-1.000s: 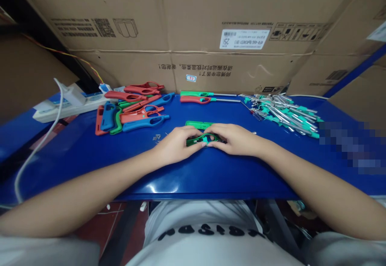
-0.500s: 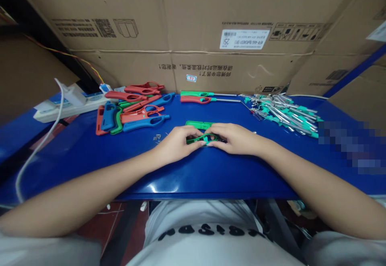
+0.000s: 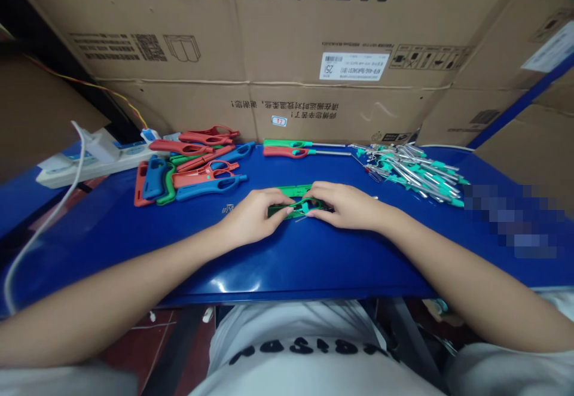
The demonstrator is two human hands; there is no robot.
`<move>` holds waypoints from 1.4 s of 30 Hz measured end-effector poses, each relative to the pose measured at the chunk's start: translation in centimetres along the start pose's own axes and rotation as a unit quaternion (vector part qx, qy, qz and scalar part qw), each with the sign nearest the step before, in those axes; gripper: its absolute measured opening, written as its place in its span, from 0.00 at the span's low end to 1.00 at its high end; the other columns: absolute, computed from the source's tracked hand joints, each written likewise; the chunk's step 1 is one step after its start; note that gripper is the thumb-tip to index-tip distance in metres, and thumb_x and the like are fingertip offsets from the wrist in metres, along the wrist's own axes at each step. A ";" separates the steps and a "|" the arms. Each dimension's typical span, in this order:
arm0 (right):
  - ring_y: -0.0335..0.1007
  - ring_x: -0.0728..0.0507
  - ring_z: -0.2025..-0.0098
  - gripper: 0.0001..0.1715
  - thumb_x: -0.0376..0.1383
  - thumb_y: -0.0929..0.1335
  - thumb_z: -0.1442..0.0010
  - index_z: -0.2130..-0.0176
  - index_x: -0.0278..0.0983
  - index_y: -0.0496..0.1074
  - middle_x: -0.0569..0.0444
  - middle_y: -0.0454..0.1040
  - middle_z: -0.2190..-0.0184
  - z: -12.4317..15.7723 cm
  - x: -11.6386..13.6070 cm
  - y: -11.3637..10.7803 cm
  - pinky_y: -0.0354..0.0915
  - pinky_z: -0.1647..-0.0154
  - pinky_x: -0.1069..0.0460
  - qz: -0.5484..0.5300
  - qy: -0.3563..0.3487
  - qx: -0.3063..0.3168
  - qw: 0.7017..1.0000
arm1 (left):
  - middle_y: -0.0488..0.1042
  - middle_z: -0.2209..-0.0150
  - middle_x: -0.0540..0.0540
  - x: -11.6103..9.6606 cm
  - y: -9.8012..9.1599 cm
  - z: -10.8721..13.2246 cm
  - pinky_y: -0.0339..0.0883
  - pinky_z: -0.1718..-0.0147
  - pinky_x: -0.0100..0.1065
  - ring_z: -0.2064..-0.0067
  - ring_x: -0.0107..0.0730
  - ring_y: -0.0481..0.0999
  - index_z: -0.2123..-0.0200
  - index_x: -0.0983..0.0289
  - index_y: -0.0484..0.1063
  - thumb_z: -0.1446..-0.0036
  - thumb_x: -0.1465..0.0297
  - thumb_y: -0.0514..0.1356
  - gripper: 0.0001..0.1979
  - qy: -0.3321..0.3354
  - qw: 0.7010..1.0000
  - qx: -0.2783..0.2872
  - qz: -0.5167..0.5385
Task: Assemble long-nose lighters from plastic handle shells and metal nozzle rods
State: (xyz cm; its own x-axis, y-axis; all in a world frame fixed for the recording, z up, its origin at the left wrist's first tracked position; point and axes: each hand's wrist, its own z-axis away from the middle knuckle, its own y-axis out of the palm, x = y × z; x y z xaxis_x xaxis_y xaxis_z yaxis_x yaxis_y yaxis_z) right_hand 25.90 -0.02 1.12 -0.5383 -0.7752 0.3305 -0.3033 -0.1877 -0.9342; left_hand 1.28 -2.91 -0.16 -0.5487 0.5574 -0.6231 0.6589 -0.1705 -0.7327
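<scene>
At the middle of the blue tabletop [image 3: 264, 267], both hands are on the green casing [image 3: 294, 214]; the left hand [image 3: 251, 218] has its fingers curled nearly closed around the left end, thumb on the near side; the right hand [image 3: 341, 206] pinches the other end, fingers bent, gap narrow, right beside a teal piece [image 3: 305, 207]; a second green piece [image 3: 295, 191] lies just past them at twelve o'clock; farther out at twelve, two lighters [image 3: 287, 152], one green, one red, side by side; over at ten o'clock, a heap of red, blue and green handles [image 3: 208, 188]; at two, a pile of metal tubes with teal parts [image 3: 415, 171]
</scene>
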 end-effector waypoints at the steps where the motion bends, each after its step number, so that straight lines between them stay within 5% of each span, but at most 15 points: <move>1: 0.73 0.41 0.56 0.19 0.43 0.67 0.32 0.46 0.36 0.72 0.45 0.74 0.52 0.0 0.0 0.1 0.67 0.58 0.49 -0.003 -0.003 -0.006 1.000 | 0.82 0.58 0.57 0.0 0.0 0.0 0.71 0.56 0.37 0.57 0.39 0.80 0.58 0.64 0.81 0.38 0.67 0.59 0.12 -0.002 1.000 -0.002 0.008; 7: 0.71 0.45 0.63 0.18 0.46 0.67 0.33 0.49 0.38 0.74 0.47 0.74 0.52 0.1 -0.6 -1.0 0.67 0.61 0.50 -0.035 0.018 -0.109 0.993 | 0.82 0.60 0.57 -0.4 -0.1 0.1 0.70 0.65 0.34 0.63 0.36 0.79 0.57 0.63 0.82 0.38 0.65 0.61 0.12 -0.025 1.000 0.011 0.011; 11: 0.72 0.37 0.55 0.14 0.39 0.64 0.33 0.57 0.36 0.77 0.43 0.75 0.54 1.0 -3.4 -3.4 0.66 0.58 0.45 0.139 0.218 -0.192 0.947 | 0.81 0.58 0.57 -0.5 -0.1 0.3 0.71 0.59 0.35 0.59 0.37 0.80 0.52 0.61 0.81 0.34 0.65 0.58 0.14 0.010 0.999 0.028 -0.025; 14: 0.73 0.33 0.53 0.12 0.40 0.67 0.37 0.59 0.36 0.77 0.40 0.74 0.51 2.2 -6.2 -5.1 0.66 0.57 0.44 0.208 0.393 -0.102 0.890 | 0.78 0.55 0.58 -0.6 -0.2 0.4 0.72 0.59 0.33 0.56 0.37 0.79 0.47 0.61 0.78 0.32 0.64 0.56 0.17 0.024 0.996 0.037 -0.073; 16: 0.73 0.32 0.52 0.14 0.42 0.69 0.38 0.57 0.36 0.77 0.39 0.74 0.52 2.8 -7.7 -5.8 0.67 0.56 0.43 0.220 0.438 -0.039 0.871 | 0.77 0.53 0.59 -0.7 -0.5 0.5 0.72 0.60 0.32 0.55 0.38 0.78 0.45 0.60 0.76 0.32 0.61 0.56 0.18 0.021 0.994 0.039 -0.101; 19: 0.74 0.32 0.52 0.16 0.42 0.69 0.38 0.55 0.35 0.76 0.39 0.76 0.53 3.2 -9.2 -5.9 0.67 0.56 0.44 0.208 0.452 -0.001 0.867 | 0.76 0.51 0.58 -1.0 -1.1 0.6 0.73 0.58 0.34 0.51 0.41 0.78 0.44 0.60 0.76 0.35 0.58 0.60 0.20 0.022 0.990 0.044 -0.133; 26: 0.76 0.34 0.54 0.17 0.42 0.70 0.40 0.54 0.35 0.76 0.40 0.80 0.55 3.1 -10.5 -5.5 0.66 0.59 0.46 0.168 0.468 -0.022 0.867 | 0.78 0.51 0.56 -1.0 -1.7 0.4 0.72 0.53 0.37 0.49 0.43 0.78 0.47 0.59 0.77 0.38 0.62 0.63 0.17 0.027 0.987 0.089 -0.128; 36: 0.76 0.36 0.63 0.08 0.40 0.71 0.43 0.67 0.37 0.76 0.43 0.79 0.67 3.1 -10.8 -5.6 0.66 0.65 0.47 0.154 0.478 -0.047 0.864 | 0.80 0.51 0.58 -0.3 -1.1 0.4 0.71 0.49 0.41 0.48 0.43 0.77 0.48 0.60 0.77 0.36 0.63 0.63 0.16 0.075 0.990 0.056 -0.108; 42: 0.74 0.34 0.55 0.07 0.37 0.70 0.43 0.64 0.36 0.77 0.40 0.77 0.57 3.0 -9.5 -5.6 0.67 0.59 0.46 0.187 0.418 -0.148 0.877 | 0.79 0.49 0.58 -0.6 -1.0 0.5 0.72 0.48 0.40 0.46 0.43 0.77 0.46 0.60 0.76 0.36 0.61 0.62 0.17 0.078 0.989 0.034 -0.121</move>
State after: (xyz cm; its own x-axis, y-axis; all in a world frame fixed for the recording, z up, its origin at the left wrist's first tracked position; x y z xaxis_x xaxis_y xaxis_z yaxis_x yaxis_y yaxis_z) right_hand 35.02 6.58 2.85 -0.9941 -0.0126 0.1076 -0.1074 0.2449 -0.9636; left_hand 0.68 -3.50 0.87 -0.5966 0.7057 -0.3823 0.4794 -0.0686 -0.8749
